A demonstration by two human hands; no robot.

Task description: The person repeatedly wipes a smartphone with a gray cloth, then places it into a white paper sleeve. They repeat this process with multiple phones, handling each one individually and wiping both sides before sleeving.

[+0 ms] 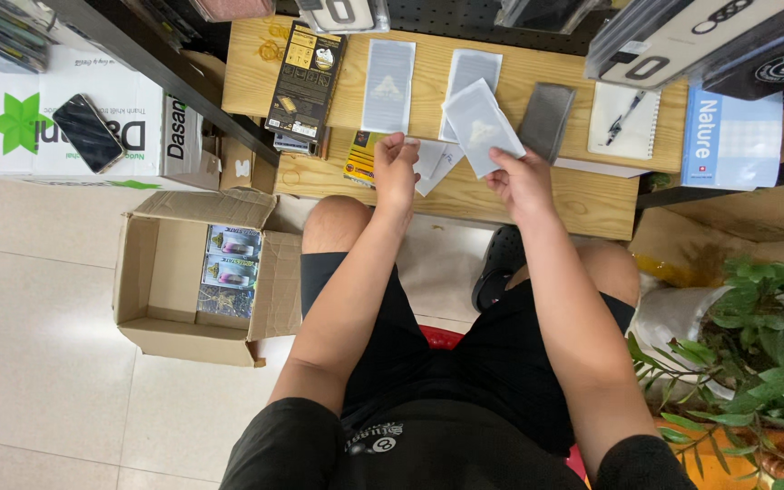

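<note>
The right hand pinches a pale translucent sheet by its lower corner, thumb on top, and holds it tilted over the near half of the wooden counter. The left hand is curled into a loose fist near the counter's near edge, fingertips pressed on white papers; whether it grips anything cannot be told. The two hands are near each other, the sheet up and to the right of the left hand. Two more pale sheets lie flat toward the far edge, a dark one beside them, and a black box at the left end. The sheet hides part of what lies under it.
</note>
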